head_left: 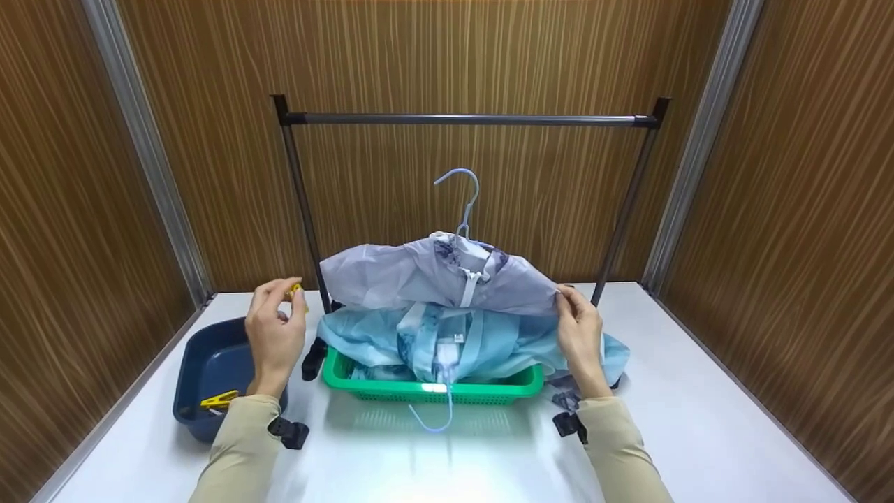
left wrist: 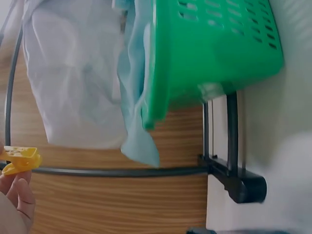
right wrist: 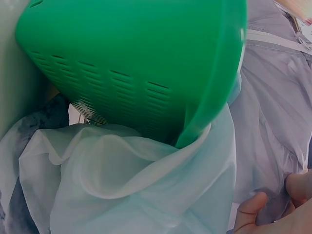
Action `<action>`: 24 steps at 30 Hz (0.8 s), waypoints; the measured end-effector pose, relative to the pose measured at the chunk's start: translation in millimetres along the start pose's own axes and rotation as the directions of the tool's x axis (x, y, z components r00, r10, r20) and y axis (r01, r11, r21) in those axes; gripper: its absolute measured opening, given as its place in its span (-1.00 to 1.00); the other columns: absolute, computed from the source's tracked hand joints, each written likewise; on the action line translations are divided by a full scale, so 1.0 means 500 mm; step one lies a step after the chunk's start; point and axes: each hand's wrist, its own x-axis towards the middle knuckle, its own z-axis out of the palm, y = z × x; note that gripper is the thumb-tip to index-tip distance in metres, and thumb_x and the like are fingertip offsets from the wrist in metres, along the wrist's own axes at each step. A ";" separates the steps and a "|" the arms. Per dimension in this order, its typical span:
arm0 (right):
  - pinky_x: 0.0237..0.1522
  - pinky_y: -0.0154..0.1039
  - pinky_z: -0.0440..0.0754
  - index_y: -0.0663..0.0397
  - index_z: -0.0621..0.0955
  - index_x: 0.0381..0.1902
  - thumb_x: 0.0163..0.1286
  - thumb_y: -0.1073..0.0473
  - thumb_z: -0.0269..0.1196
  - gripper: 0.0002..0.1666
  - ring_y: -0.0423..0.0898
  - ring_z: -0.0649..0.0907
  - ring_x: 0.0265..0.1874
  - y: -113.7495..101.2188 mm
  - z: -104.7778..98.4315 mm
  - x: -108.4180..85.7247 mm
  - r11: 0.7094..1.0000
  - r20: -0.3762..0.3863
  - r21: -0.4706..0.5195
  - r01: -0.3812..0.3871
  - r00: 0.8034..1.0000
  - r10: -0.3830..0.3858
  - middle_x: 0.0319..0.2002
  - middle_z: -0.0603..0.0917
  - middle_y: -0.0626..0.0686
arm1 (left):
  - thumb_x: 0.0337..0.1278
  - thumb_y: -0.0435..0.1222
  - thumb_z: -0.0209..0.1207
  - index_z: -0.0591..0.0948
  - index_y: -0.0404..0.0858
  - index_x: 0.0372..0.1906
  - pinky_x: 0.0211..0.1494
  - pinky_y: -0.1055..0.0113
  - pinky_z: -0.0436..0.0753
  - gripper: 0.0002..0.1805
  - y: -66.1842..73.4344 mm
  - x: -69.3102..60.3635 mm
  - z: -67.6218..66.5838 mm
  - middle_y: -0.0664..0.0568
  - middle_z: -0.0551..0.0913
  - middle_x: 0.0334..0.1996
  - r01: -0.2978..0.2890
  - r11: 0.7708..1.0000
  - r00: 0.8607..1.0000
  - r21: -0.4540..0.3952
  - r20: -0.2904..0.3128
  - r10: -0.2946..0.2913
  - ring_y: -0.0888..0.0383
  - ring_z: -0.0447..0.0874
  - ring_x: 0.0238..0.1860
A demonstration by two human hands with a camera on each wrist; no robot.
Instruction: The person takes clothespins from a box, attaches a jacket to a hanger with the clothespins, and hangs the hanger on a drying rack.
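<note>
At the head view's centre left, the left hand pinches one yellow clip; at centre right, the right hand pinches one lilac garment, mid-frame. Below, one blue garment overlies one green basket. Two hangers show, centrally. Lower left: one navy bin.

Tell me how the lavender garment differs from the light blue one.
The right hand pinches the lavender garment, while the light blue garment droops over the green basket. The lavender garment's hook curves up above its collar; the light blue garment's hook hangs down in front. Both have hanger hooks.
</note>
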 end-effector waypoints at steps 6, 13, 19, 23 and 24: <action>0.06 -0.32 0.49 0.08 0.62 0.08 0.57 0.18 0.01 -0.70 -0.12 0.57 0.05 0.002 -0.002 -0.002 1.000 0.010 -0.020 -0.023 1.000 0.023 0.06 0.64 0.12 | 0.27 -0.45 0.18 0.67 -0.33 -0.07 -0.43 0.63 0.33 -0.82 0.025 -0.009 0.025 -0.17 0.59 0.02 -0.029 0.998 0.999 -0.058 0.017 0.030 0.22 0.47 -0.24; 0.07 -0.26 0.49 0.08 0.62 0.08 0.56 0.18 0.02 -0.70 -0.09 0.57 0.03 0.001 -0.003 -0.003 0.999 0.017 -0.028 -0.027 0.999 0.027 0.04 0.64 0.13 | 0.24 -0.47 0.19 0.67 -0.38 -0.09 -0.42 0.55 0.38 -0.83 0.062 -0.010 0.059 -0.19 0.60 0.04 -0.073 0.993 0.997 -0.089 0.003 0.074 0.13 0.52 -0.24; -0.01 -0.37 0.47 0.07 0.62 0.06 0.57 0.16 0.01 -0.70 -0.13 0.55 -0.03 -0.001 -0.001 -0.002 0.999 0.019 -0.031 -0.009 1.000 0.010 0.02 0.65 0.11 | 0.27 -0.46 0.18 0.69 -0.36 -0.07 -0.45 0.45 0.41 -0.81 0.088 -0.006 0.088 -0.20 0.60 0.03 -0.153 0.982 0.988 -0.111 0.004 0.154 0.20 0.45 -0.41; -0.06 -0.42 0.47 0.09 0.63 0.06 0.56 0.17 0.02 -0.70 -0.15 0.56 -0.05 -0.001 0.000 -0.002 0.999 0.009 -0.035 0.003 1.000 -0.003 0.01 0.66 0.11 | 0.31 -0.47 0.13 0.67 -0.38 -0.01 -0.40 0.53 0.43 -0.77 0.106 -0.005 0.103 -0.20 0.58 0.03 -0.180 0.973 0.983 -0.143 0.019 0.184 0.17 0.51 -0.35; -0.06 -0.42 0.47 0.09 0.63 0.06 0.56 0.18 0.02 -0.71 -0.15 0.56 -0.05 -0.001 0.001 -0.002 0.999 0.007 -0.037 0.003 1.000 -0.003 0.01 0.66 0.11 | 0.32 -0.47 0.13 0.66 -0.39 0.01 -0.36 0.54 0.46 -0.77 0.110 -0.005 0.107 -0.20 0.58 0.03 -0.185 0.971 0.981 -0.148 0.024 0.191 0.15 0.55 -0.30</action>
